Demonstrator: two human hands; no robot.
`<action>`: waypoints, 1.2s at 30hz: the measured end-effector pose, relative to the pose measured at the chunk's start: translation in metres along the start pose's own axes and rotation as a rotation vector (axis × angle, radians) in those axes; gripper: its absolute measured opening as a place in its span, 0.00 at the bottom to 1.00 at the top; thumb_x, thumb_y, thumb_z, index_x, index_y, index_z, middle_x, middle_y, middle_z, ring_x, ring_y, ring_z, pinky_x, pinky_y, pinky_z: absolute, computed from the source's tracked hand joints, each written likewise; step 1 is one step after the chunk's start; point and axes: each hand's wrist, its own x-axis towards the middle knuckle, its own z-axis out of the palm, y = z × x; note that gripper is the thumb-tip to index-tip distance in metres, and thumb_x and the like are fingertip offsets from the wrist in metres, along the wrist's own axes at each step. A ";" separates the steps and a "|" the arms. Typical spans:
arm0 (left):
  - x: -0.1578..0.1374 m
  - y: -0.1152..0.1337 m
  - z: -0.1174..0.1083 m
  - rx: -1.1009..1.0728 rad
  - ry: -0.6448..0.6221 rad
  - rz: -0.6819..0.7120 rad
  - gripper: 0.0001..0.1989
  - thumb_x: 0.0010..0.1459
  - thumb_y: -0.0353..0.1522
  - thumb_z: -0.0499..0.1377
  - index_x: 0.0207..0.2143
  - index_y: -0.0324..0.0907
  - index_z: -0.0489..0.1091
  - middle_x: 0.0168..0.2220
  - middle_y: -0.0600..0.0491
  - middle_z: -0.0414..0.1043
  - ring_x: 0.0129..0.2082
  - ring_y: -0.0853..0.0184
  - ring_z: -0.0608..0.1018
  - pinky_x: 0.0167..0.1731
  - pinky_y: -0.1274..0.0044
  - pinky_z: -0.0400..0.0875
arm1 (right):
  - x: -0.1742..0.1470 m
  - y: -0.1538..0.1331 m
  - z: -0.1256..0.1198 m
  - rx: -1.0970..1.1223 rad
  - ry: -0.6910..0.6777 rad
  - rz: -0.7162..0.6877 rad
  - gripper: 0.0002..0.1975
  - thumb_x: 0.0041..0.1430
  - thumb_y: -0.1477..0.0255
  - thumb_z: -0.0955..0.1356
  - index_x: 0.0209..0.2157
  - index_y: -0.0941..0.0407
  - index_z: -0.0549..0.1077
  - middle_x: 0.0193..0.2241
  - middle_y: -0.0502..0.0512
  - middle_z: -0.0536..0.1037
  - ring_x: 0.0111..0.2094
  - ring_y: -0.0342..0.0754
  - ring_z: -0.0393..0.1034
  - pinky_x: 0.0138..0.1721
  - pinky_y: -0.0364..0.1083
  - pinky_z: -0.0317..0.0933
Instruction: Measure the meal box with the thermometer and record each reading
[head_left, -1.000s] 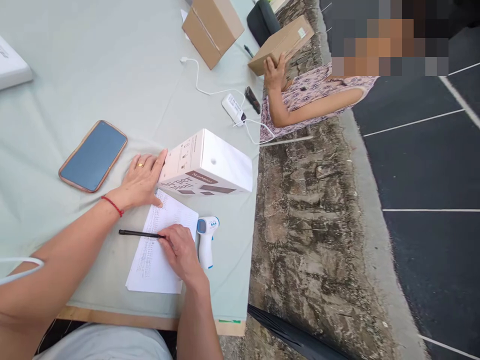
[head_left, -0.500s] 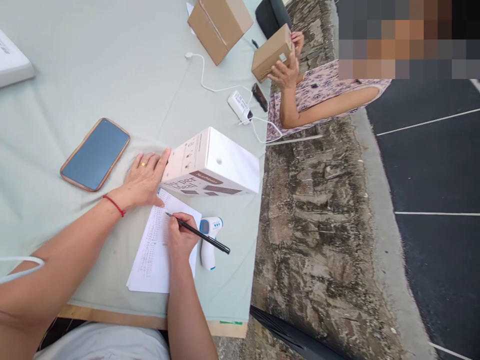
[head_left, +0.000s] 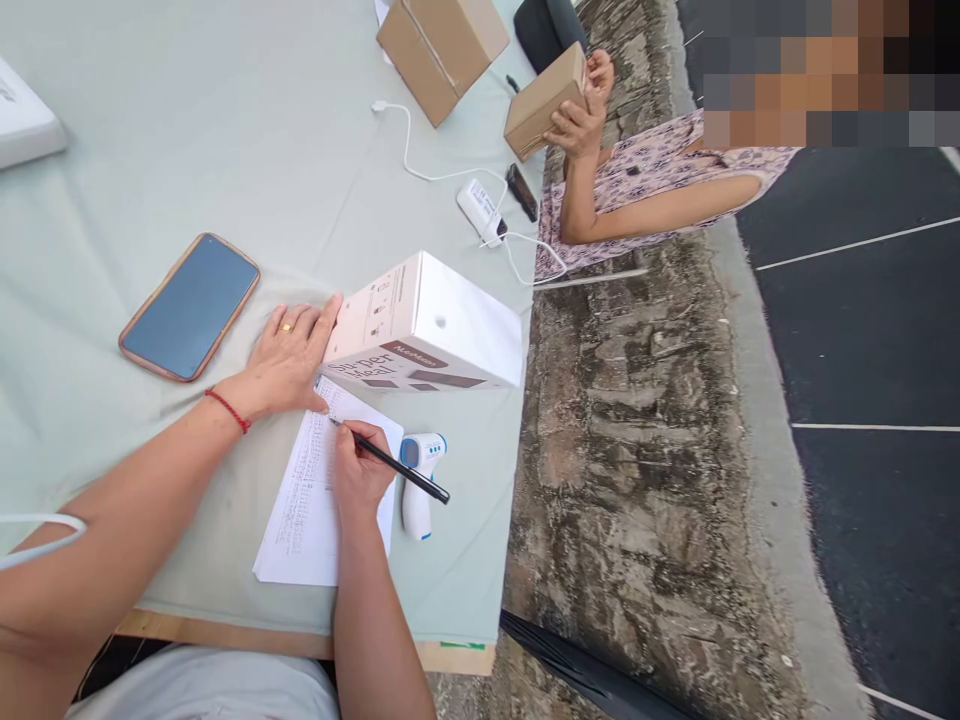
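Observation:
A black pen (head_left: 397, 464) is pinched in my right hand (head_left: 363, 476), its tip on the upper part of a sheet of paper (head_left: 300, 520) covered with rows of handwriting. My left hand (head_left: 289, 357) lies flat with fingers stretched out, its thumb on the paper's top edge and its fingertips against a white box (head_left: 465, 320) printed "Super Meal". Just right of the paper lies a white and blue infrared thermometer (head_left: 417, 510). A smartphone (head_left: 191, 305) in a brown-edged case rests left of my left hand.
Across the table (head_left: 225, 120), another person's hands (head_left: 581, 120) hold a small cardboard box (head_left: 544, 105). Nearby are a larger cardboard box (head_left: 442, 55), a white device with a cable (head_left: 480, 210) and a dark phone-like object (head_left: 522, 192). A white case (head_left: 26, 120) sits at far left.
The pen has tilted slightly in my right hand, its back end shifting left and up. The other person's hands have turned the small cardboard box a little. My left hand stays put.

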 end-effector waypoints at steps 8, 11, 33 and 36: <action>0.000 -0.001 0.000 -0.009 -0.001 0.008 0.72 0.38 0.43 0.72 0.69 0.38 0.22 0.67 0.34 0.50 0.67 0.43 0.54 0.66 0.55 0.39 | 0.000 -0.002 0.001 -0.026 -0.010 0.005 0.09 0.49 0.65 0.68 0.27 0.56 0.73 0.23 0.49 0.74 0.25 0.43 0.65 0.28 0.44 0.61; 0.000 0.000 -0.001 0.003 -0.008 0.007 0.72 0.38 0.43 0.72 0.69 0.37 0.22 0.66 0.33 0.51 0.67 0.43 0.54 0.66 0.56 0.39 | 0.000 -0.004 0.001 -0.018 -0.015 0.021 0.08 0.49 0.65 0.68 0.26 0.56 0.73 0.22 0.48 0.74 0.24 0.42 0.65 0.28 0.44 0.61; 0.000 -0.002 0.001 0.015 0.019 0.028 0.72 0.38 0.44 0.73 0.69 0.37 0.23 0.65 0.33 0.54 0.66 0.42 0.56 0.66 0.54 0.41 | 0.000 -0.005 0.001 -0.021 -0.001 0.037 0.07 0.48 0.66 0.68 0.25 0.56 0.71 0.22 0.48 0.73 0.24 0.43 0.65 0.29 0.44 0.61; 0.000 -0.002 0.001 0.011 0.015 0.026 0.72 0.38 0.44 0.72 0.69 0.38 0.22 0.65 0.33 0.53 0.67 0.42 0.56 0.66 0.54 0.41 | 0.000 -0.005 0.000 -0.018 0.007 0.036 0.07 0.48 0.66 0.68 0.25 0.56 0.71 0.21 0.47 0.72 0.24 0.43 0.65 0.28 0.44 0.61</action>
